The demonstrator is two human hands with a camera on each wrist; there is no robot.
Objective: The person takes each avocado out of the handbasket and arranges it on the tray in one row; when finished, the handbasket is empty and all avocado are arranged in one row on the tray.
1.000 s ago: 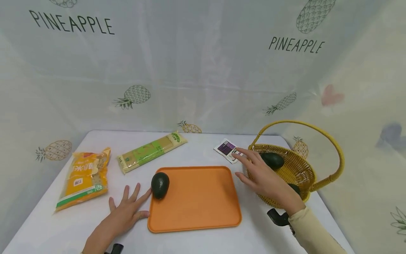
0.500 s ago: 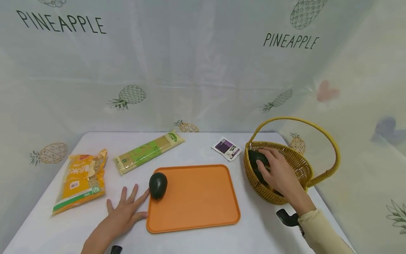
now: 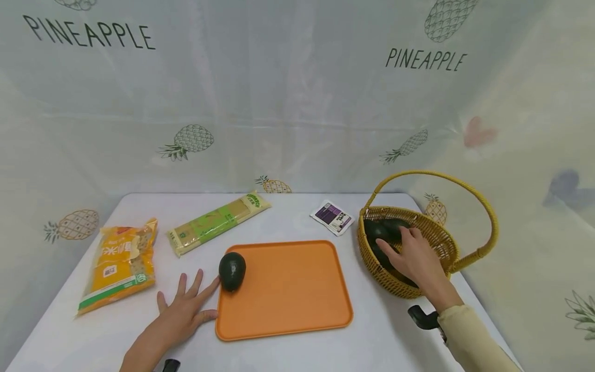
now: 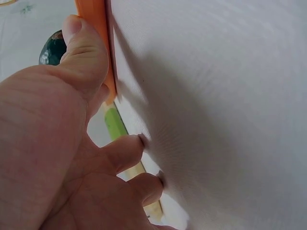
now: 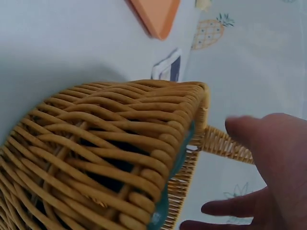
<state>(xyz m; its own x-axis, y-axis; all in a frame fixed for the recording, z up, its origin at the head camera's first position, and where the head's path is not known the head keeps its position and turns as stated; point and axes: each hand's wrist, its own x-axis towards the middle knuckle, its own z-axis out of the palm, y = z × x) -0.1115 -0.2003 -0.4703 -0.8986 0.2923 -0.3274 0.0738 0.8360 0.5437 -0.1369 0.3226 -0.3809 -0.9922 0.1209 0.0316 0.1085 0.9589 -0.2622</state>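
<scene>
My left hand (image 3: 178,315) lies with fingers spread on the table, its thumb and index fingertip at the left edge of an orange tray (image 3: 297,289). A dark green avocado (image 3: 232,271) rests at that tray's upper left, close to the index fingertip. On the right, my right hand (image 3: 420,261) reaches over a yellow wicker basket (image 3: 388,281) containing dark avocados (image 3: 374,230). Its fingers are apart and hold nothing; in the right wrist view, the thumb and fingers (image 5: 230,207) stand clear of the basket's rim. Whether a fingertip touches an avocado is hard to tell in the head view.
An orange bag of grain (image 3: 122,263) lies at the left, with a green-labelled noodle pack (image 3: 218,222) behind the tray. A small purple and white sachet (image 3: 332,217) lies left of the basket. The basket's tall handle (image 3: 481,201) arches over its right side.
My right hand has moved right from near the sachet into the basket, cupped an avocado there, then drawn its fingers off it. The left hand stays at the tray; the head view shifted slightly.
</scene>
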